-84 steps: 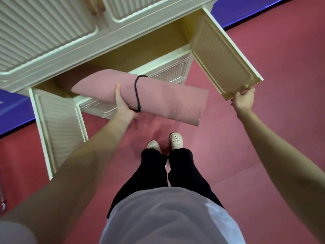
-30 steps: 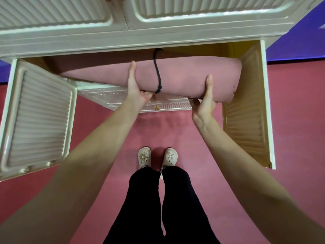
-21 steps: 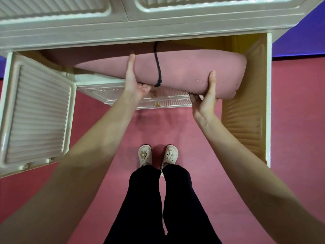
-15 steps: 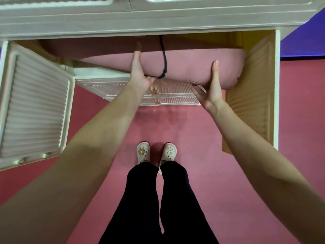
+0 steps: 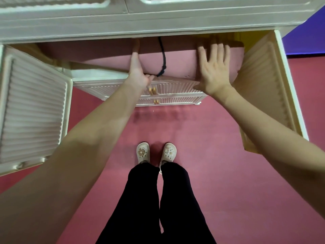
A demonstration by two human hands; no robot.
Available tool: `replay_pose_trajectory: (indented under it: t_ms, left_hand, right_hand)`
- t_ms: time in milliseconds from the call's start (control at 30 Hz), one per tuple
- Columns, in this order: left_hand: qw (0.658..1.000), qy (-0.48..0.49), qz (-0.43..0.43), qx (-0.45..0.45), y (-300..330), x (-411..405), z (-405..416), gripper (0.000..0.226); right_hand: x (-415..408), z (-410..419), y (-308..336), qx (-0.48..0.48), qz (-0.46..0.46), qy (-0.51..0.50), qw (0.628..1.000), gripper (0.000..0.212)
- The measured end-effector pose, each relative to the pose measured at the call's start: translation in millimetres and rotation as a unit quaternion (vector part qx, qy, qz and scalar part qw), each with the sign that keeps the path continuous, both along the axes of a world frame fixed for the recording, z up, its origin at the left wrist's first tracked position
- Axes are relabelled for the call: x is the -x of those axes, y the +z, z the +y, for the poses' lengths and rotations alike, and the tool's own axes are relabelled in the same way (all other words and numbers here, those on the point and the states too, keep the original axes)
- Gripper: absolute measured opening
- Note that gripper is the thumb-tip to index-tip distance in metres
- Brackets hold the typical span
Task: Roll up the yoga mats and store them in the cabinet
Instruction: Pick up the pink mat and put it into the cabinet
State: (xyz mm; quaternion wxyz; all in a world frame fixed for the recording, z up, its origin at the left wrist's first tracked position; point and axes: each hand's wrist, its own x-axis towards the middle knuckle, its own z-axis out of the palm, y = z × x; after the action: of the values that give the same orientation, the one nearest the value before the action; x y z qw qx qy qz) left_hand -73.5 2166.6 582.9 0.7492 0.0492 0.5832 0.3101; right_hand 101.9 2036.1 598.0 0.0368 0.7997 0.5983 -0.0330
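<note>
Your rolled-up pink foam yoga mat [image 5: 177, 62] lies lengthwise in the open compartment of the cream-painted wooden cabinet [image 5: 158, 23], its near side still overhanging the compartment's front edge above the lower drawers. A black cord [image 5: 162, 57] is tied round the roll near its middle. Your left hand [image 5: 139, 71] sits just left of that cord, fingers straight along the mat's side and thumb tucked under the lower edge, so it cups the roll from below without curling round it. Your right hand [image 5: 213, 69] lies flat on the mat near its right end, fingers spread apart and pressed against the surface; it looks slightly blurred. Both louvred cabinet doors stand swung open, the left door [image 5: 33, 110] beside your left forearm and the right door [image 5: 265, 88] beside the mat's right end. Below, you stand in black trousers [image 5: 158, 205] and cream clogs [image 5: 143, 153] on the red carpeted floor [image 5: 228, 173].
</note>
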Motion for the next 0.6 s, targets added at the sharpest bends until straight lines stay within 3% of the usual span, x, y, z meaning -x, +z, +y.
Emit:
replay_pose_trajectory:
  t_ms: [67, 200, 267, 300, 333, 400, 467, 500, 533, 600]
  left_hand:
    - [1.0, -0.009, 0.007, 0.006, 0, 3, 2, 0.089]
    - [0.996, -0.081, 0.035, -0.005, 5, 16, 5, 0.096]
    - [0.971, -0.178, 0.15, -0.058, 6, 29, 1, 0.085]
    - [0.936, -0.214, 0.259, -0.109, 4, 38, -3, 0.079]
    - [0.873, -0.237, 0.387, -0.178, 1, 50, -8, 0.073]
    - [0.674, -0.26, 0.583, -0.371, -4, 72, -15, 0.047]
    - [0.47, -0.327, 0.648, -0.502, -4, 90, -11, 0.043]
    - [0.392, -0.383, 0.661, -0.513, 0, 94, -7, 0.052]
    - [0.336, -0.432, 0.669, -0.503, -2, 97, 0, 0.059]
    - [0.284, -0.499, 0.67, -0.471, 8, 92, 10, 0.059]
  right_hand:
    - [-1, 13, -1, 0.039, -0.011, 0.005, 0.999, 0.129]
    - [-3, 20, -1, 0.014, -0.032, 0.002, 0.999, 0.115]
    - [-4, 17, -3, -0.003, -0.038, 0.005, 0.999, 0.111]
    - [-4, 16, -5, -0.01, -0.041, 0.008, 0.999, 0.11]
    - [-5, 15, -7, -0.016, -0.042, 0.013, 0.999, 0.109]
    - [-5, 14, -8, -0.018, -0.039, 0.017, 0.999, 0.109]
    - [-5, 13, -8, -0.022, -0.042, 0.019, 0.999, 0.111]
    - [-5, 12, -8, -0.026, -0.046, 0.02, 0.998, 0.111]
    - [-5, 11, -9, -0.031, -0.049, 0.022, 0.998, 0.111]
    - [-6, 10, -10, -0.041, -0.054, 0.026, 0.997, 0.11]
